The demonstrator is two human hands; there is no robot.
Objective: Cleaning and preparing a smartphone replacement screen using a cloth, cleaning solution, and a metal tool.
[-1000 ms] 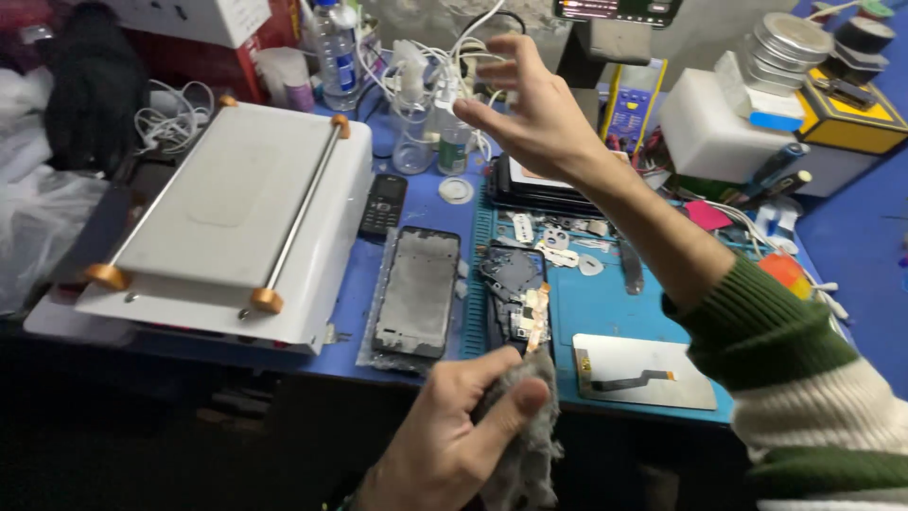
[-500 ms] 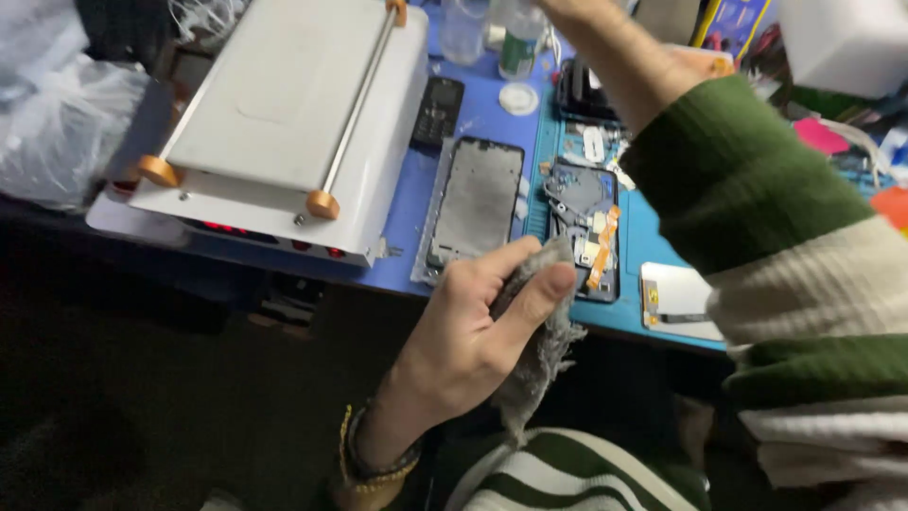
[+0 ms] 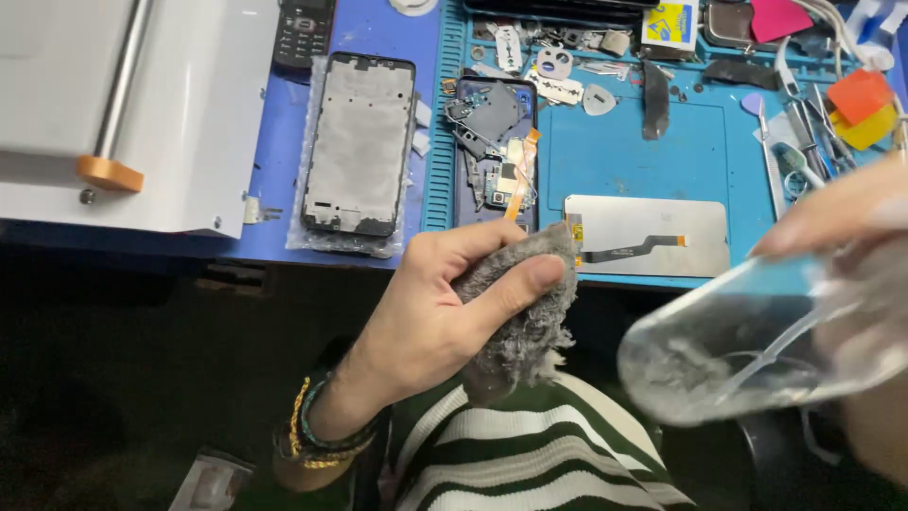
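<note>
My left hand [image 3: 430, 317] is closed around a fluffy grey cloth [image 3: 520, 312] in front of the table edge, above my striped green and white sweater. My right hand [image 3: 842, 227] is blurred at the right edge and grips a clear plastic bottle [image 3: 747, 345] with a tube inside, tilted with its base pointing toward the cloth. On the blue mat [image 3: 643, 142] lie an opened phone body [image 3: 494, 151] with an orange flex cable and a detached screen panel [image 3: 648, 237]. A phone frame [image 3: 359, 142] lies left of the mat.
A white machine with an orange knob [image 3: 109, 175] fills the upper left. A small black keypad phone [image 3: 303, 33] lies behind the phone frame. Small parts, picks, tweezers and coloured plastic pieces [image 3: 856, 99] are scattered along the mat's far and right sides.
My right hand came back from the far side of the table holding the clear bottle, now low at the right. The view dropped closer to the left hand and the cloth.
</note>
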